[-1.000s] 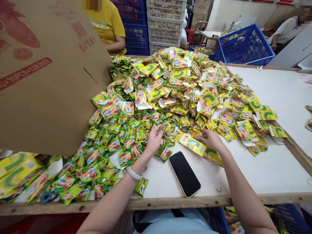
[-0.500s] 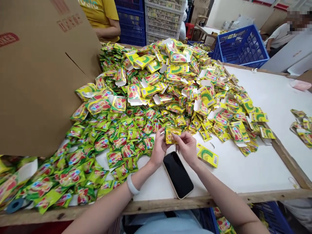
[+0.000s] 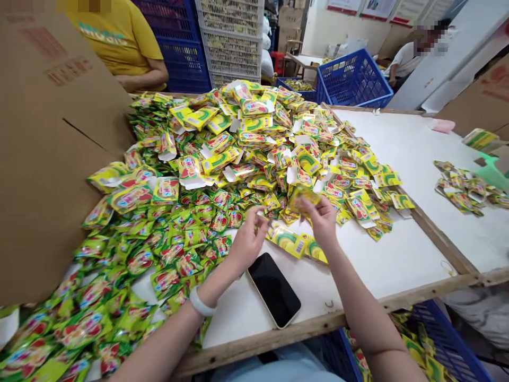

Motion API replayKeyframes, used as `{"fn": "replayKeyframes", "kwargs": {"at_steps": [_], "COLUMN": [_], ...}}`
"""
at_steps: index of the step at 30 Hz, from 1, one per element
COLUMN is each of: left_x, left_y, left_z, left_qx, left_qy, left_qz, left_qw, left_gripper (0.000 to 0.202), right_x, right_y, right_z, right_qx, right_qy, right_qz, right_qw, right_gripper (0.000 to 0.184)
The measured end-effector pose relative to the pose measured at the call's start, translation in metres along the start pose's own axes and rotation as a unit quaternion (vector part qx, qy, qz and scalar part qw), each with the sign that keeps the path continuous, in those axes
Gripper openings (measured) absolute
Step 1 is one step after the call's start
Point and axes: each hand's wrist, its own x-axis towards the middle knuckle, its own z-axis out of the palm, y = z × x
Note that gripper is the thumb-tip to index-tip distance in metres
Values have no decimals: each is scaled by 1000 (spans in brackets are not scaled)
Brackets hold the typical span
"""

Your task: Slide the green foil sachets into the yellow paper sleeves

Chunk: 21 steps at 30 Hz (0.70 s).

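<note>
My right hand [image 3: 324, 220] is raised over the near edge of the heap, its thumb and fingers pinching a small yellow packet [image 3: 304, 199] blurred by motion. To its left, my left hand [image 3: 248, 241] has loosely curled fingers, with a gap between thumb and forefinger and nothing plainly held. Just beyond its fingertips lies a yellow-green box [image 3: 287, 240] with a barcode. A second yellow box [image 3: 316, 250] touches it, partly behind my right wrist. Below the hands, a black-screened phone [image 3: 274, 291] rests on the white tabletop [image 3: 234, 318].
Yellow boxes [image 3: 254, 124] are heaped beyond my hands; green packets [image 3: 170, 254] spread leftward. A large carton [image 3: 51, 175] stands left. A wooden strip [image 3: 441, 239] divides the table at right. Blue crates [image 3: 353, 79] and a person in a yellow shirt [image 3: 119, 42] are behind.
My hands have come apart; the yellow packet has gone with my right hand, up and right. A second box now lies beside the first. The camera view has turned right.
</note>
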Motion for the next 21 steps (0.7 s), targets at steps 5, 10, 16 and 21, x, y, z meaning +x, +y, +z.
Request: {"fn": "replayKeyframes", "kwargs": {"at_steps": [5, 10, 16, 21], "left_x": [-9, 0, -7, -14], "left_y": [0, -3, 2, -14], "left_z": [30, 44, 6, -20], "left_qx": [269, 338, 397, 245], "left_qy": [-191, -154, 31, 115], "left_qz": [120, 141, 185, 152], "left_qw": [936, 918, 899, 951], "left_gripper": [66, 55, 61, 102], "right_x": [25, 20, -6, -17], "right_y": [-7, -12, -18, -7], "right_z": [-56, -63, -32, -14], "right_qx": [-3, 4, -1, 61], "right_qy": [-118, -238, -377, -344], "right_qz": [156, 241, 288, 261], "right_qw": [981, 941, 881, 900], "right_gripper": [36, 34, 43, 34]}}
